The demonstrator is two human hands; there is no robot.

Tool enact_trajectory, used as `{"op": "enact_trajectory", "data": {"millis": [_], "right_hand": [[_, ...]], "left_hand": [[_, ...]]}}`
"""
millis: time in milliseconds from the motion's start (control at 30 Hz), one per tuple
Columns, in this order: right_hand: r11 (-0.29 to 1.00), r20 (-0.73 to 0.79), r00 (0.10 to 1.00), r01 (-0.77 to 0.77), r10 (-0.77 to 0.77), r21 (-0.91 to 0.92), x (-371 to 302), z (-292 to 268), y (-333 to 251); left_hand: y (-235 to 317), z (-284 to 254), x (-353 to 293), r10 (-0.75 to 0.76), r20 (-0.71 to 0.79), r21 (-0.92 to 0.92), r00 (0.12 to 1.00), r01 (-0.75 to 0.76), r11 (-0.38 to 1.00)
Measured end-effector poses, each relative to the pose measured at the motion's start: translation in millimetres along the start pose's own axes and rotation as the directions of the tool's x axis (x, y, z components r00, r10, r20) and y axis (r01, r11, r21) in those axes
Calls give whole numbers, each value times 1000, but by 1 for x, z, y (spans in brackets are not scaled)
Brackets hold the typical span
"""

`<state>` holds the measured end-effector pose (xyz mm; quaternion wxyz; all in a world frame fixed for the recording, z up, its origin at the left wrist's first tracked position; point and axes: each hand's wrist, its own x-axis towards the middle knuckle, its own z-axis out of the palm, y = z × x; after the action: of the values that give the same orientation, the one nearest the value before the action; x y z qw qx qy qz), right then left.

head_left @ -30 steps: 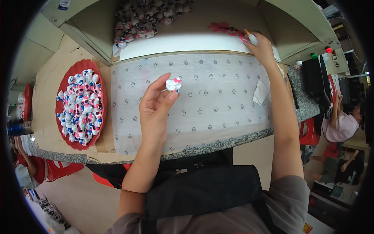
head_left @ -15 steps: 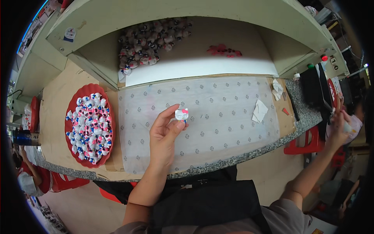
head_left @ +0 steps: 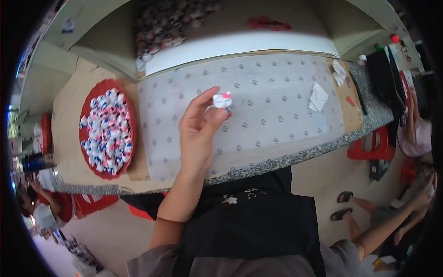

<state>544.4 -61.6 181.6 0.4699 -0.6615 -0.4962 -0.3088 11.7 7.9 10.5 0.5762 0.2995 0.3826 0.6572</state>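
A small white cat figurine (head_left: 223, 100) with a pink bow and a bit of blue below sits between the thumb and fingers of my left hand (head_left: 199, 124), above the patterned white sheet on the bench. My right hand (head_left: 422, 198) is stretched far out to the right, away from the bench. Its fingers look closed around a small pale thing (head_left: 431, 190) at the dark rim of the picture, too blurred to make out. To the left of my left hand, a red scalloped tray (head_left: 132, 143) holds a heap of similar white, blue and pink figurines (head_left: 108, 131).
More figurines (head_left: 166, 27) are piled on the shelf behind, beside a few red-pink pieces (head_left: 268, 23). Crumpled white paper (head_left: 318, 98) lies on the right of the sheet. A black bag (head_left: 383, 78) stands at the right end; red stools (head_left: 374, 145) and other people are nearby.
My view has tilted down and turned somewhat. My right arm has swung further right and lower in the picture. The figurine stays in my left hand, turned slightly.
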Motion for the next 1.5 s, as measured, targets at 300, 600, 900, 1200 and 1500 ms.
{"op": "enact_trajectory", "data": {"millis": [300, 600, 900, 1200, 1500], "right_hand": [[150, 836, 457, -843, -303, 516, -168, 177, -273], [264, 823, 104, -918, -558, 295, -211, 194, -353], [312, 823, 137, -881, -551, 355, -215, 202, -347], [309, 820, 220, -850, -529, 427, -223, 203, -344], [233, 754, 157, -894, -638, 383, -222, 200, -348]], "left_hand": [[-4, -21, -8, 62, -25, 57, 998, -61, 997], [-2, -21, -3, 138, -42, 166, 989, -130, 978], [-6, -22, -2, 233, 26, 400, 972, -224, 889], [-2, -21, -2, 120, 16, 126, 993, -121, 985], [-4, -20, -5, 181, 79, 149, 980, -191, 970]]}}
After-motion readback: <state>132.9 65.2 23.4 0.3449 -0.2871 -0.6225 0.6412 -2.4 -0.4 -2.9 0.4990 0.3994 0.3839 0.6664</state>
